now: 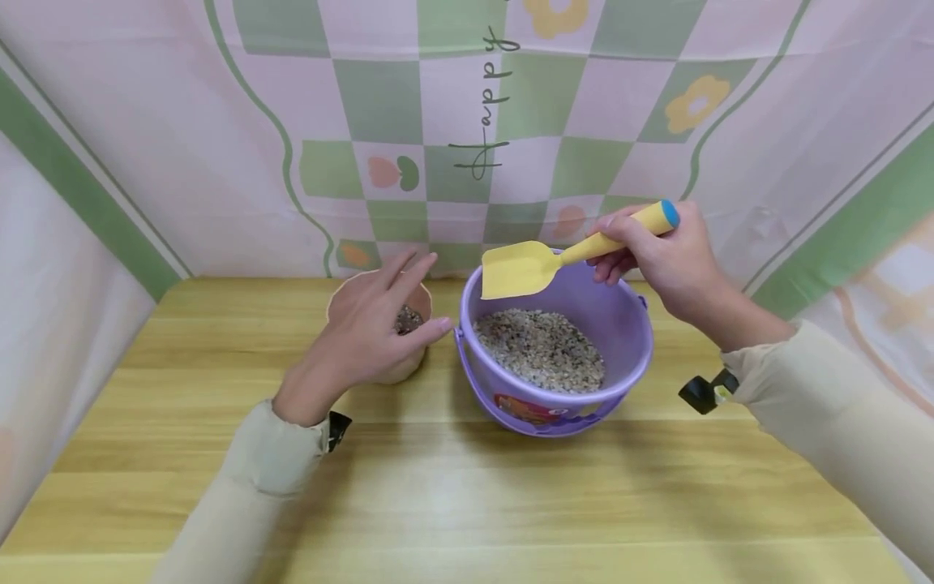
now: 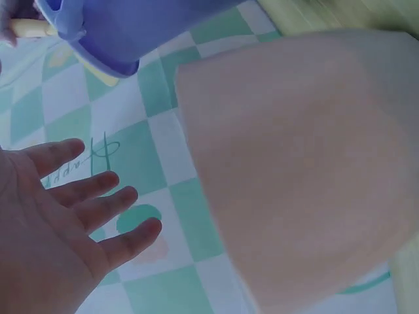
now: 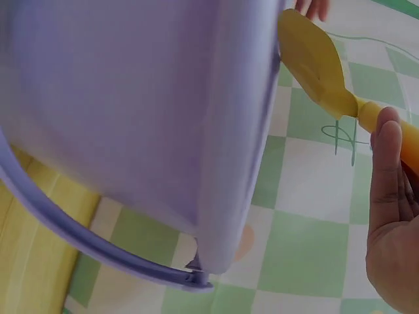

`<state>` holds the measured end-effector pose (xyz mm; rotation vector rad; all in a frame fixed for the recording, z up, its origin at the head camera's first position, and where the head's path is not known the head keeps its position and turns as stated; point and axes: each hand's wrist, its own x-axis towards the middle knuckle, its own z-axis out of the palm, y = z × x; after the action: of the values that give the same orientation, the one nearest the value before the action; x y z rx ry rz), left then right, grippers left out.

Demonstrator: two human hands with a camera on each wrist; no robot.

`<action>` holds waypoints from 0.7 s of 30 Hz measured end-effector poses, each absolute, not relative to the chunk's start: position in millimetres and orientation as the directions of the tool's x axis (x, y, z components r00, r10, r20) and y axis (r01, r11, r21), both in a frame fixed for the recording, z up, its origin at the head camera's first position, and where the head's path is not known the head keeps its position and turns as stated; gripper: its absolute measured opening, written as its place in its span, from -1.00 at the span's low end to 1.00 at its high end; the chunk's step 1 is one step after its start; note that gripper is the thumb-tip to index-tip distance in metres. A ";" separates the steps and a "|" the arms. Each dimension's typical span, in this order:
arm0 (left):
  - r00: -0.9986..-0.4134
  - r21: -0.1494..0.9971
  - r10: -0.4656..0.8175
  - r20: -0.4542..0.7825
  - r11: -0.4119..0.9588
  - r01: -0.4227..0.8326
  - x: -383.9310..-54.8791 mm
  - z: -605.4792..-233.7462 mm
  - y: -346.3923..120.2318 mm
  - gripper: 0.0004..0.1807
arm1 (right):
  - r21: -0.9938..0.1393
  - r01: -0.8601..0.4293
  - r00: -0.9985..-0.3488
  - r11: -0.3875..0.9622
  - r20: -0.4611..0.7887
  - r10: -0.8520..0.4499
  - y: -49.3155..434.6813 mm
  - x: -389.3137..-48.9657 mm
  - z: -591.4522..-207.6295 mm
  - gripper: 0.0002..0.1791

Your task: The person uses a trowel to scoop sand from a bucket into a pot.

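Note:
In the head view my right hand point(image 1: 660, 255) grips the handle of a yellow toy shovel point(image 1: 521, 269) with a blue handle end. Its blade hangs over the far left rim of a purple bucket point(image 1: 620, 324), which holds speckled gravel point(image 1: 540, 349). Above a terracotta-coloured pot point(image 1: 349, 294) hovers my left hand point(image 1: 365, 332), fingers spread, hiding much of it. Some dark gravel point(image 1: 409, 319) shows inside the pot. The left wrist view has the left hand point(image 2: 72, 222) apart from the pot wall point(image 2: 294, 170). In the right wrist view, fingers wrap the shovel's handle point(image 3: 407, 139).
Pot and bucket stand side by side on a wooden table point(image 1: 430, 503), near its back edge. A checked cloth point(image 1: 379, 97) with flowers and lettering hangs right behind them. The bucket's purple carrying handle point(image 1: 481, 397) hangs down along its front.

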<state>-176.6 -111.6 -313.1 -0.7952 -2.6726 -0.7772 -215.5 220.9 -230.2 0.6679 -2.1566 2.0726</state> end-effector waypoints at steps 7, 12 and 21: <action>-0.860 0.577 0.440 0.259 0.644 0.503 -177.9 -313.2 -97.8 -0.05 | -0.938 -0.347 -0.906 -0.007 0.337 -0.255 226.9 -214.4 -234.6 -0.81; -0.864 0.581 0.452 0.221 0.650 0.489 -178.6 -316.2 -86.6 0.07 | -0.943 -0.330 -0.914 0.048 0.307 -0.264 231.7 -213.6 -239.7 -0.80; -0.861 0.542 0.486 0.148 0.688 0.482 -177.6 -317.4 -66.8 0.16 | -0.927 -0.347 -0.911 0.143 0.297 -0.286 237.4 -213.6 -253.1 -0.79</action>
<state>-177.6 -66.8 -317.4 -0.8300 -2.8929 -0.9249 -213.6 237.4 -253.1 0.6485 -2.3376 1.9176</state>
